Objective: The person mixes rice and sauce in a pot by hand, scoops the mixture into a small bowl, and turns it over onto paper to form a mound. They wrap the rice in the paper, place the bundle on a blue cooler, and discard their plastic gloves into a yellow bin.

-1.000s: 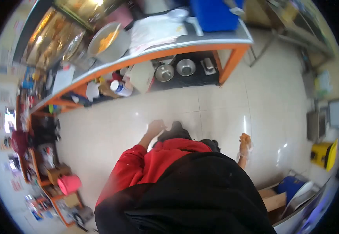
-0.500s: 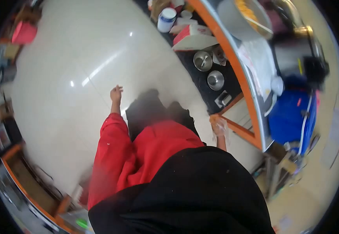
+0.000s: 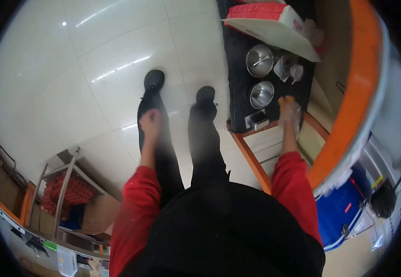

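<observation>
My right hand [image 3: 289, 111] wears a clear plastic glove, its fingers stained orange. It reaches over the end of a black-covered low shelf [image 3: 237, 92], fingers pointing forward and nothing visible in them. Closest to it are a shiny steel bowl [image 3: 262, 95] and a small rectangular metal container [image 3: 257, 120]. A second steel bowl [image 3: 259, 61], with a spoon in it, sits farther along, beside small clear plastic packets [image 3: 287, 68]. My left hand [image 3: 150, 122] is bare and blurred, hanging over my leg with its fingers curled and nothing seen in them.
An orange-edged counter [image 3: 362, 78] curves above the shelf on the right. A red-and-white box [image 3: 274, 23] stands at the shelf's far end. A blue container [image 3: 341, 210] is at lower right. At lower left, a rack holds stacked reddish egg-like items [image 3: 66, 194].
My view has moved closer to the low shelf. My right hand has gone from beside the shelf to over its end. My left hand's fingers, spread before, are now curled.
</observation>
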Available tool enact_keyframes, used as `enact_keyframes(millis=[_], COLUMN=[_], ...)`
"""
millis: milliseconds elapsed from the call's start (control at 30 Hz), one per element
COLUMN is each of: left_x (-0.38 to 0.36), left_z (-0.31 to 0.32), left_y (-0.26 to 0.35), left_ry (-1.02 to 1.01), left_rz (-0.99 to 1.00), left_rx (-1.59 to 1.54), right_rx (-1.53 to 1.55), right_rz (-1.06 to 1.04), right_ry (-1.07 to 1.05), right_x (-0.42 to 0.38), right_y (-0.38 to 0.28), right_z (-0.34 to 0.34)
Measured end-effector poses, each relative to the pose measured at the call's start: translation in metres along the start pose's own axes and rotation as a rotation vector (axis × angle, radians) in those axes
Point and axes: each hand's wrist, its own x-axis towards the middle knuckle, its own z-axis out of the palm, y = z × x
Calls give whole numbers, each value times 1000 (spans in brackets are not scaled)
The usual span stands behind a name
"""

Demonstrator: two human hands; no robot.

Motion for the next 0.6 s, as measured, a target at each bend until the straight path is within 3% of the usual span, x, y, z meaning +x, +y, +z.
enact_keyframes(millis=[33, 133, 200, 333, 433, 600], left_x=[19, 81, 103, 122, 121, 126], left_z=[-12, -14, -17, -15, -3, 9], left_y=[12, -33, -44, -73, -77, -91], left_ry=[-30, 160, 193, 191, 84, 21], left_rz=[-20, 51, -23, 97, 76, 53], left_rx=[-109, -67, -59, 107, 324, 435], right_rx=[-79, -367, -436, -362, -305, -181], right_rz=[99, -1, 21, 97, 84, 82], right_ry=[6, 139, 180, 179, 205, 256], right_x=[23, 114, 147, 185, 230, 296], right_y=[-7, 36, 62, 109, 127, 125], right_z=[3, 37, 56, 93, 121, 152])
